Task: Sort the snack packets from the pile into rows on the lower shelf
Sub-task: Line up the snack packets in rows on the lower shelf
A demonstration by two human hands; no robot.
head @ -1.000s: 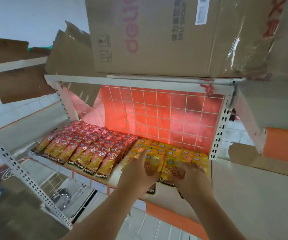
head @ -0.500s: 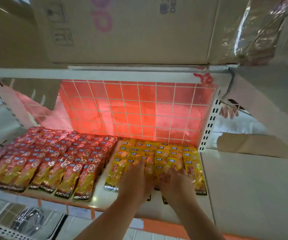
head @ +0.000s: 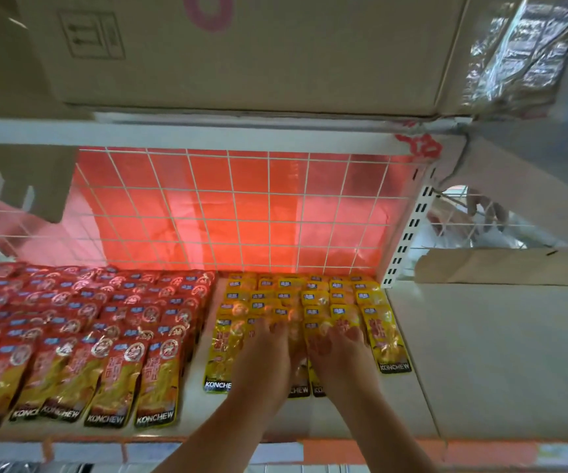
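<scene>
- Head view: lays left hand (head: 262, 360) and right hand (head: 342, 358) side by side, palms down, fingers straight, on the yellow packets (head: 310, 298) near the front edge of the lower shelf (head: 194, 414); grips nothing.
- Presses, seemingly, to flatten and square the overlapping rows filling the shelf's right half back to the wire grid (head: 241, 213).
- Finds the red packets (head: 105, 322) as 1 block over the left half, a bare strip between the 2 colours, likely to separate flavours.
- Reads "KONCHEW" along the bottom of front-row packets, red and yellow alike; leaves other print too blurred.
- Shows a cardboard box (head: 241, 52) on the shelf above, handling symbols printed, pink lettering cut off.
</scene>
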